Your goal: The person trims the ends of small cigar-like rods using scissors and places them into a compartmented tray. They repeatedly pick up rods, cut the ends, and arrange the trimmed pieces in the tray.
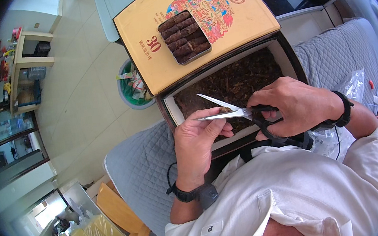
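Observation:
My right hand [285, 107] grips a pair of scissors [233, 114] by its black handles, with the two silver blades spread apart and pointing left. Between the fingertips of my left hand [198, 133] is a small brown piece [224, 109] like rolled leaf, close to the scissor blades and partly hidden. Both hands are over the near part of a dark-rimmed box with light inner walls [290, 55]. Loose dark brown shredded leaf [240, 77] covers its bottom. Beyond it, a metal tin [210, 49] holds several dark brown cigars [181, 32], laid side by side.
The tin rests on a yellow-orange printed lid [141, 25]. A bin with a green liner [133, 98] stands on the tiled floor to the left. Grey quilted seat covers [142, 156] lie on both sides. Clear plastic bags [351, 85] are at the right.

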Motion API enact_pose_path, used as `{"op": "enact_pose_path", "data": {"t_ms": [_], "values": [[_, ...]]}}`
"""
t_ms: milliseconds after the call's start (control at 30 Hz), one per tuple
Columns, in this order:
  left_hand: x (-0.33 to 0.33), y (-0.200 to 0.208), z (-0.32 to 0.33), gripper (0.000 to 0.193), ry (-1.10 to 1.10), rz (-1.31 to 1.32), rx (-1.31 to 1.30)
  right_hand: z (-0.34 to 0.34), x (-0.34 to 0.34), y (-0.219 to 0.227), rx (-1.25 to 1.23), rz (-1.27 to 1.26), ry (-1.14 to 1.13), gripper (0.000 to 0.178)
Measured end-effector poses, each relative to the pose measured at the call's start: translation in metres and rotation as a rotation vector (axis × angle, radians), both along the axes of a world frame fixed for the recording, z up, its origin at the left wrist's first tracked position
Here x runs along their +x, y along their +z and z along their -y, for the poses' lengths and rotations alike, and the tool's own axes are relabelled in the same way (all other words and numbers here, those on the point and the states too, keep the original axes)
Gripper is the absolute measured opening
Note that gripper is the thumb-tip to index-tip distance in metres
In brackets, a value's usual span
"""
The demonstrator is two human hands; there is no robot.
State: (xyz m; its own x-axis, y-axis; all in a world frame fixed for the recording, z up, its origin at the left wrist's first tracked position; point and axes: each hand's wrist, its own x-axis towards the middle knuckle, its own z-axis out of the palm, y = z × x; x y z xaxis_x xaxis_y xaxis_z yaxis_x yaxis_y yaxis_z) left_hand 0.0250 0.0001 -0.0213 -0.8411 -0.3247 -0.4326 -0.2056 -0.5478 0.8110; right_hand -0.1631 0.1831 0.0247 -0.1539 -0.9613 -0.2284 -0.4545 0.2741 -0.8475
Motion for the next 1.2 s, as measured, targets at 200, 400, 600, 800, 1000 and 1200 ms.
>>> {"op": "enact_pose_path", "data": {"t_ms": [200, 400, 600, 800, 1000, 1200], "values": [[-0.002, 0.001, -0.001, 0.020, -0.034, -0.010, -0.015, 0.002, 0.000, 0.002, 0.000, -0.007, 0.002, 0.046], [-0.003, 0.003, 0.001, 0.020, -0.071, 0.005, -0.040, 0.000, 0.000, -0.002, 0.016, 0.003, 0.010, 0.044], [-0.006, 0.007, 0.000, 0.016, -0.032, 0.037, -0.047, 0.000, 0.000, -0.004, -0.004, 0.018, 0.000, 0.041], [-0.005, 0.002, 0.000, 0.015, 0.004, 0.028, -0.025, 0.001, 0.003, -0.007, -0.094, 0.040, -0.058, 0.021], [-0.004, -0.001, 0.003, 0.015, -0.009, 0.033, -0.020, 0.002, -0.001, -0.007, -0.081, 0.052, -0.044, 0.021], [-0.002, -0.001, 0.006, 0.017, -0.030, 0.029, -0.011, 0.003, -0.002, -0.006, -0.070, 0.053, -0.030, 0.023]]}}
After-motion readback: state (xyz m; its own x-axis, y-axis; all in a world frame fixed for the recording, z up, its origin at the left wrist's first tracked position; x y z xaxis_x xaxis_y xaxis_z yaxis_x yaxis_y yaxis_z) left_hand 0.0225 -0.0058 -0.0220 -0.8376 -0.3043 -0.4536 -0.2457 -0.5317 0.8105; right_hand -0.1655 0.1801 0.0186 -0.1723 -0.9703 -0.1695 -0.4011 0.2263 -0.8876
